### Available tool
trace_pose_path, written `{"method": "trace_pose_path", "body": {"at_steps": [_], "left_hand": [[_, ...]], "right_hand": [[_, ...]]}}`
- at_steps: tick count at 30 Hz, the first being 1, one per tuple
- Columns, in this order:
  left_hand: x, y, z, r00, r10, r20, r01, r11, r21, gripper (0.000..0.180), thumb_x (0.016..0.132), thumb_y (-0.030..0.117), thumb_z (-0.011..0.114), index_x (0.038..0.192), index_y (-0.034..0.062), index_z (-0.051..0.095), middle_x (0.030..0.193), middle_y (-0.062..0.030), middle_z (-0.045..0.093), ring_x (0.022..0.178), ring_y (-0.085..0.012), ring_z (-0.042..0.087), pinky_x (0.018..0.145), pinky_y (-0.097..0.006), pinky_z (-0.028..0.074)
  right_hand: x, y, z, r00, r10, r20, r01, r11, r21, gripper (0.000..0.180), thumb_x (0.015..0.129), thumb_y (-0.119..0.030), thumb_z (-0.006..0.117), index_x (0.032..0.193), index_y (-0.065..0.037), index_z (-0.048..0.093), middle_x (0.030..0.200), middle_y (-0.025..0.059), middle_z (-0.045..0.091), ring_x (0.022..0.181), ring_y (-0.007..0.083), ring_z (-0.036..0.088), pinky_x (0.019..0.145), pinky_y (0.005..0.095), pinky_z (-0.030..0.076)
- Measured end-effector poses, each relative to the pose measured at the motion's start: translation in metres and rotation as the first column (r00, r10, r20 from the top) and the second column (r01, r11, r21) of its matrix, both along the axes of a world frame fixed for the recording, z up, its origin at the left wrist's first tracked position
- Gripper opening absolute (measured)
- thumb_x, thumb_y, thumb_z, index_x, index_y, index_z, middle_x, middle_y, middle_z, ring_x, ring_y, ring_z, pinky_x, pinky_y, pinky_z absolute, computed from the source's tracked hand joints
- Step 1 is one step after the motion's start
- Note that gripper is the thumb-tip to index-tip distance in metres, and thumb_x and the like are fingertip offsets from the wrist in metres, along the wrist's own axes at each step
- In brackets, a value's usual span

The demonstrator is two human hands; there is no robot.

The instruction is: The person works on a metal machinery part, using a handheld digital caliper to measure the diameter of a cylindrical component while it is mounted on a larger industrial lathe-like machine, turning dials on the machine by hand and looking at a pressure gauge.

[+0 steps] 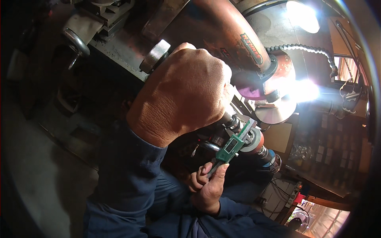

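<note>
My left hand is closed in a fist with its back toward me. Its fingers curl away out of sight, so what it grips is hidden. Beside its knuckles sticks out a knurled metal knob; I cannot tell whether they touch. Lower down, my right hand is closed on a green digital caliper, thumb along its lower end. The caliper slants up to the right, its jaws close to a metal spindle and a reddish round collar. Whether the jaws touch the metal is too small to tell.
An orange-red grinder housing with a grinding wheel stands beyond my left hand. Bright lamps and a segmented coolant hose are at the right. Metal handwheels stick out at the left. A fan stands lower right.
</note>
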State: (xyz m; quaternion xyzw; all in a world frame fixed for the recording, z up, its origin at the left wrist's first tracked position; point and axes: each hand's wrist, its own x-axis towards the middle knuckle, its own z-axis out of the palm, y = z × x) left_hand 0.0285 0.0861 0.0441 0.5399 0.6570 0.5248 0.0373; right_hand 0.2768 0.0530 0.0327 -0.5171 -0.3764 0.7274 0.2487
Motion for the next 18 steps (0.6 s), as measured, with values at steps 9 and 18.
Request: {"method": "trace_pose_path", "body": {"at_steps": [9, 18], "left_hand": [[-0.0025, -0.0073, 0.0041, 1.0, 0.001, -0.019, -0.002, 1.0, -0.03, 0.016, 0.079, 0.014, 0.06, 0.075, 0.0005, 0.068, 0.074, -0.0155, 0.067, 0.074, -0.0328, 0.064, 0.077, -0.04, 0.047], [-0.0022, -0.0048, 0.0025, 1.0, 0.001, -0.021, -0.001, 1.0, -0.019, 0.016, 0.079, 0.014, 0.06, 0.076, 0.0003, 0.068, 0.075, -0.0157, 0.067, 0.074, -0.033, 0.064, 0.077, -0.04, 0.047]], "right_hand": [[-0.0048, -0.0013, 0.0072, 0.999, 0.007, 0.035, -0.007, 1.0, -0.001, 0.058, 0.095, -0.066, 0.031, 0.081, -0.012, 0.046, 0.053, -0.0061, 0.024, 0.04, 0.0074, 0.018, 0.038, 0.0258, 0.017], [-0.0038, -0.001, 0.0058, 1.0, 0.003, 0.029, -0.002, 0.999, -0.038, 0.059, 0.094, -0.067, 0.03, 0.08, -0.012, 0.046, 0.052, -0.0061, 0.023, 0.04, 0.0075, 0.018, 0.038, 0.0254, 0.016]]}}
